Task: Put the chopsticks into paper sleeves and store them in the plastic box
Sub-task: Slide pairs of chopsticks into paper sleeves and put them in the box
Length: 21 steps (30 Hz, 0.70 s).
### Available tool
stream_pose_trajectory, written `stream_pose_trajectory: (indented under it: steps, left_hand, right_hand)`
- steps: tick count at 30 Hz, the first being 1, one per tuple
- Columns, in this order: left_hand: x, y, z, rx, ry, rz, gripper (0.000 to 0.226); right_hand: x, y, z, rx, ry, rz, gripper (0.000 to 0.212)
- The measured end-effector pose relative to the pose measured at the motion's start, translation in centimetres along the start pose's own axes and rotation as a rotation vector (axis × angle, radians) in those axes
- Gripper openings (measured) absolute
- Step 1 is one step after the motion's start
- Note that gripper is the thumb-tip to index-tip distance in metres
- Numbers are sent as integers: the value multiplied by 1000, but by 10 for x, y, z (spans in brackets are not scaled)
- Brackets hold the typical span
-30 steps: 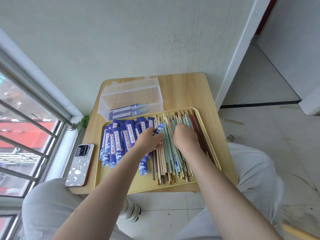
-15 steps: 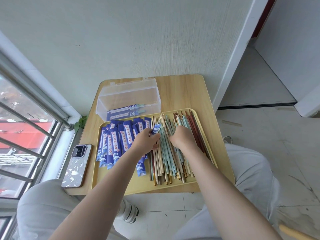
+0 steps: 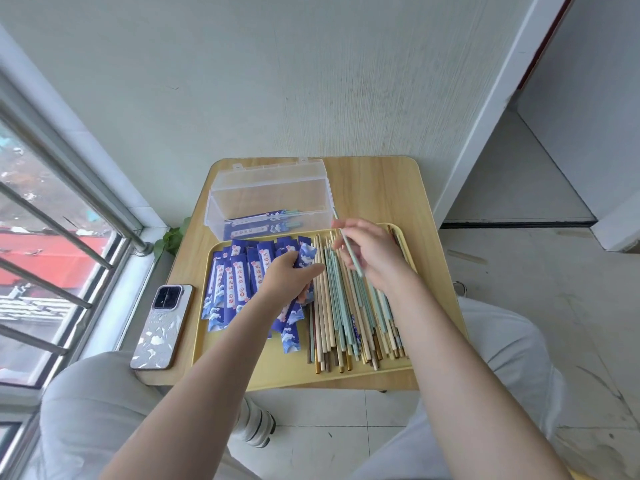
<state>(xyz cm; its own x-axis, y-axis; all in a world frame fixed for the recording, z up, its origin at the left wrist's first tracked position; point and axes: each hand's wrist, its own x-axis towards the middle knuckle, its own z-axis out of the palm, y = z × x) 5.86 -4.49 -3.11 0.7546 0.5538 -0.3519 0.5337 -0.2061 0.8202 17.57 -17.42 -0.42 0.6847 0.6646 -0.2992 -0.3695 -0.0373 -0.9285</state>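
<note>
Right hand (image 3: 372, 254) pinches a pale green chopstick (image 3: 349, 249) lifted above the yellow tray (image 3: 242, 368), left hand (image 3: 291, 278) grips a blue paper sleeve (image 3: 306, 254); misaligned tips could crumple the sleeve's mouth.

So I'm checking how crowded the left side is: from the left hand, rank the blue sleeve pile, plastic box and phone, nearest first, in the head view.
From the left hand:
1. Blue sleeve pile, on the tray, right beside and under the hand.
2. Plastic box, beyond the tray, toward the wall.
3. Phone, off the tray, at the table's left edge.
</note>
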Motion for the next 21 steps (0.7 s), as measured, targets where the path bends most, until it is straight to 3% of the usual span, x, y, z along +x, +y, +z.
stream_pose_trajectory:
  steps: [3,5,7,12,18,21]
  left_hand:
    - [-2,-1,-4,-8,13,3,34]
    - [-4,-2,-5,-35,0,-3,29]
    - [-5,-3,-7,-72,-16,-9,26]
    - [-7,-7,-10,-122,-62,17,9]
    - [-10,-5,-13,-153,-95,75,12]
    - [-11,-4,-13,-199,-90,76,20]
  right_hand:
    - [-2,-10,7,262,-141,-36,21]
    - [-2,-15,13,259,-189,-75,15]
    - [0,-16,19,131,-132,-107,8]
    - [3,-14,30,-166,82,-210,24]
    - [4,-8,37,-304,12,-144,25]
    - [7,-3,33,-480,31,-71,36]
